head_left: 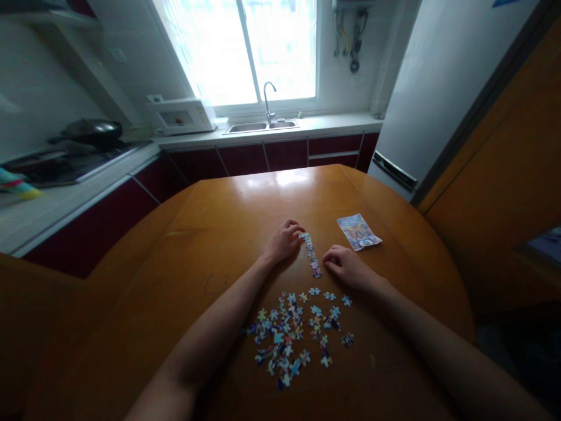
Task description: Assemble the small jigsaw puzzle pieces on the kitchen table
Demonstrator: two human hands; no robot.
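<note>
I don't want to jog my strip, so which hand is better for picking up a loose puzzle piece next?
Probably your right hand: it rests beside the strip, nearer the loose pieces, while your left hand is at the strip's far end.

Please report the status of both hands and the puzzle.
Left hand at top of joined strip. Right hand beside it, grip unclear. Loose pieces nearer the person. Picture sheet beyond right hand.
</note>
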